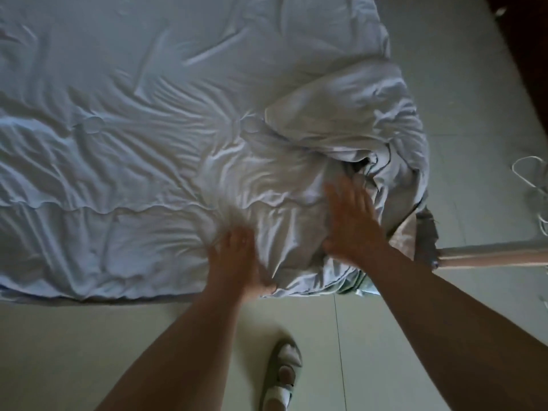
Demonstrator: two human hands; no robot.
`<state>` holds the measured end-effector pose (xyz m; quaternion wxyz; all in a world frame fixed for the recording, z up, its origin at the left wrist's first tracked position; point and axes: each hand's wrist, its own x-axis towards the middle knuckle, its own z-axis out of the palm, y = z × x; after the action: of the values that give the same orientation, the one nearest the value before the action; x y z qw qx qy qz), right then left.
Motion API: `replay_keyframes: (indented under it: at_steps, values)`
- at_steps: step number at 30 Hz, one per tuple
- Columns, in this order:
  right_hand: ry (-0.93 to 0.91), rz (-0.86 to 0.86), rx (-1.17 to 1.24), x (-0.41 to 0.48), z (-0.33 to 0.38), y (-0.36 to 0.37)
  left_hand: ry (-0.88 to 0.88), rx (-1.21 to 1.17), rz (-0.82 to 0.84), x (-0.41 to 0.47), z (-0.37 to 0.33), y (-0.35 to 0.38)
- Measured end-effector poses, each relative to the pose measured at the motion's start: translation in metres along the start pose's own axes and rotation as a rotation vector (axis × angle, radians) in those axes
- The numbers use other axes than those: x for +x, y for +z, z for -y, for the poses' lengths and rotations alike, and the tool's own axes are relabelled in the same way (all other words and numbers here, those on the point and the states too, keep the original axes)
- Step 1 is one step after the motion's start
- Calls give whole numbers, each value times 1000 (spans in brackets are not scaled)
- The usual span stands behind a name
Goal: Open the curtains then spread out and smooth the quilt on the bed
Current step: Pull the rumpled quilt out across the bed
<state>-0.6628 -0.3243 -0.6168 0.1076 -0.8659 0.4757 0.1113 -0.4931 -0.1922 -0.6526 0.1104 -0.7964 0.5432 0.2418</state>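
1. At the near edge of the bed, the right hand lies palm down on the quilt, fingers straight and slightly spread, gripping nothing.
2. Just to its left, the left hand also rests on the quilt, close to the hem. Motion blur smears its fingers, which appear extended rather than curled, with the thumb toward the edge.
3. Both forearms are bare and reach in from the bottom of the view. The hands are near each other but apart.
4. The quilt is pale blue and covers the mattress across most of the view. Its surface is heavily creased, with wrinkles fanning out from the area between the hands.
5. The quilt's right corner is folded back on itself and bunched in a heap just beyond the right fingertips.
6. A wooden rail runs off to the right beside that heap, with a grey fabric piece at its near end.
7. Pale floor tiles surround the bed. A foot in a light sandal stands on them below the hands.
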Motion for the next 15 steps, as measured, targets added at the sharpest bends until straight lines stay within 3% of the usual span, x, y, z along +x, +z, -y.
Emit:
replay_keyframes:
  at_steps: [3, 8, 12, 15]
  values:
    - [-238, 289, -102, -8, 13, 10, 42, 127, 53, -10, 15, 8]
    - [-235, 357, -232, -17, 16, 33, -56, 313, -130, -22, 54, 19]
    - [-152, 171, -253, -21, 16, 34, -41, 295, -184, -21, 56, 13]
    - [-6, 48, -157, -20, 3, 28, -54, 88, -107, -16, 44, -1]
